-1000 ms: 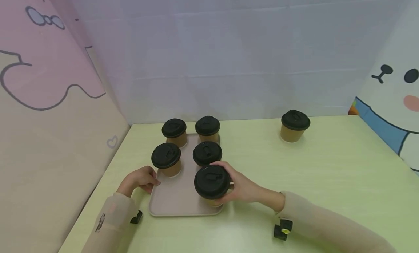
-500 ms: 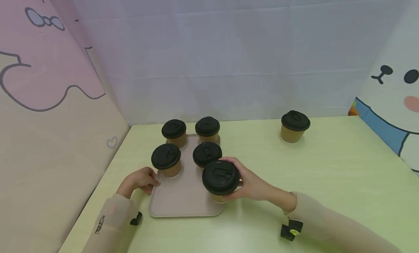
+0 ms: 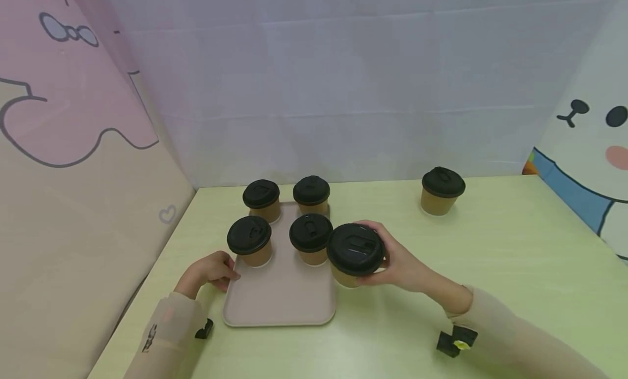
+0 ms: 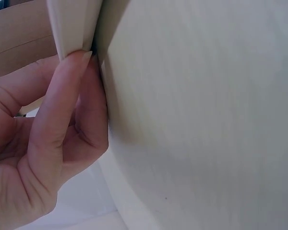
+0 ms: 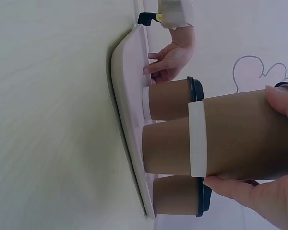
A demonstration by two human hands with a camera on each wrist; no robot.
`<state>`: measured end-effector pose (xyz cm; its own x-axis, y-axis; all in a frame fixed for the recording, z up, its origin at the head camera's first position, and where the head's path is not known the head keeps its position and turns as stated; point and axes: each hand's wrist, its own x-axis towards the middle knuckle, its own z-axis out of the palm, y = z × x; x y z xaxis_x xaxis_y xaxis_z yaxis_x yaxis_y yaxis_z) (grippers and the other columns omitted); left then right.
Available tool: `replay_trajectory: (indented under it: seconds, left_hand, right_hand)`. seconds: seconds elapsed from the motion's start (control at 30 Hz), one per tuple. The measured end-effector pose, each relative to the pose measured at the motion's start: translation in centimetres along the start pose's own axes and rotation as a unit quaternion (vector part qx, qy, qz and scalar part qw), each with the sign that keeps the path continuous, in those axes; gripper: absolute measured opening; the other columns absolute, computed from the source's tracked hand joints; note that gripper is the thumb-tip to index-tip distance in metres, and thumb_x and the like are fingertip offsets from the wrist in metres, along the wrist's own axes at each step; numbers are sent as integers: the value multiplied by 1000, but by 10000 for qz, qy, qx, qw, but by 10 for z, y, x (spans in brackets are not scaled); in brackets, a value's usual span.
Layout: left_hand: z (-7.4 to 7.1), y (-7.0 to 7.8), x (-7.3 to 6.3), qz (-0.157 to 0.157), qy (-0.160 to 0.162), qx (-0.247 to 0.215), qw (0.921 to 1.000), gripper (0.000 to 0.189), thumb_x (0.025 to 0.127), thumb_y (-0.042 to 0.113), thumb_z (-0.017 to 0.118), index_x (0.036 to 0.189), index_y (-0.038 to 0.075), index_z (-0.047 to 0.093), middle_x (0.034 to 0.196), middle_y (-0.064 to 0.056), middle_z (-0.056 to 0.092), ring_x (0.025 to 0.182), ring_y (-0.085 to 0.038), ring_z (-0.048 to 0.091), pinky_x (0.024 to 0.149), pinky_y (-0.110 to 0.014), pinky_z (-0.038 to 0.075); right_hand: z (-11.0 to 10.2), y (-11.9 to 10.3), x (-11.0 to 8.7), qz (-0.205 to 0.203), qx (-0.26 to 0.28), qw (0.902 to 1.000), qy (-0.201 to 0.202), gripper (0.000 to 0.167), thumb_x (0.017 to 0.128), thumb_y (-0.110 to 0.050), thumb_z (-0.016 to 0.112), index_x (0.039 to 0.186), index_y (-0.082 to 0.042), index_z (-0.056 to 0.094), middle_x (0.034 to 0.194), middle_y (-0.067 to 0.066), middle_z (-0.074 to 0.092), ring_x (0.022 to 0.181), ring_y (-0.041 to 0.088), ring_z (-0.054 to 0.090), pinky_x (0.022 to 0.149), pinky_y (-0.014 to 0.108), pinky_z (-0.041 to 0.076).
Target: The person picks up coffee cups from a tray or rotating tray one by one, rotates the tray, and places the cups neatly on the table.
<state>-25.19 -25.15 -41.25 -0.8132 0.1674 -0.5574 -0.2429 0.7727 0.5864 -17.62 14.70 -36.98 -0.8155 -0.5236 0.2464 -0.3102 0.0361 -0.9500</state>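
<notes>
My right hand (image 3: 399, 259) grips a brown paper coffee cup (image 5: 249, 136) with a black lid. In the right wrist view its white base hangs above the table, and in the head view the cup overlaps the right edge of the pinkish-beige tray (image 3: 279, 305). My left hand (image 3: 213, 270) pinches the tray's left edge; the left wrist view shows thumb and fingers (image 4: 57, 105) on the rim. Standing upright on the tray are several more lidded cups: back left (image 3: 262, 199), back right (image 3: 312, 193), front left (image 3: 250, 240) and front right (image 3: 311, 237).
Another lidded cup (image 3: 441, 191) stands alone on the pale green table (image 3: 490, 259), at the back right. A white cloth wall (image 3: 343, 95) closes off the back, with printed panels left and right. Small black devices (image 3: 456, 341) sit at both wrists.
My right hand has lifted the cup from the tray's front right corner and carried it right, over the tray's edge. The left hand stays on the rim.
</notes>
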Motion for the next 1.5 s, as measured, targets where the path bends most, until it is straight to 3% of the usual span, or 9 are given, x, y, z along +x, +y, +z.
replay_trajectory:
  seconds: [0.1,0.2,0.4,0.67,1.27,1.5]
  left_hand:
    - [-2,-4,4,140,-194,-71,9997,23,79,9,69,83,0,48,76,-9,55,59,-14,59,57,-28,55]
    - [-2,-4,5,176,-257,-59,9995,24,79,9,69,84,-1,47,77,-10,55,61,-15,60,59,-29,55]
    - [0,3,-4,1,7,22,10000,18,81,3,64,84,-2,47,78,-9,55,60,-13,58,57,-28,54]
    - [1,1,-2,-71,12,-23,10000,17,82,3,64,83,0,47,77,-7,54,59,-12,57,57,-26,54]
    - [1,2,-5,126,38,-73,9999,17,82,3,64,83,0,47,73,-6,51,53,-10,55,53,-24,52]
    - [5,6,-10,80,229,194,9995,15,83,3,62,85,-3,48,74,-10,56,56,-13,58,56,-28,54]
  right_hand:
    - [-9,-1,-2,-16,-68,9999,154,96,64,4,78,140,-6,19,132,-13,38,118,-3,43,88,23,48]
    - [-18,-2,-4,-81,-160,9994,290,97,64,6,77,140,-5,18,131,-17,38,118,-3,43,87,21,47]
    - [-35,-3,-5,-204,-401,9971,607,96,64,10,76,140,-6,19,130,-17,40,115,-3,45,80,22,51]
    - [-49,0,-4,-170,-677,9916,1092,94,64,10,76,139,-7,22,129,-15,39,115,-4,44,80,17,50]
    - [-65,14,-4,271,-708,9867,1437,92,68,7,74,140,-12,20,125,-18,42,103,-2,53,77,20,51]
    - [-69,20,-4,445,-959,9815,1595,89,70,3,75,140,-14,22,124,-17,42,104,-2,51,80,17,47]
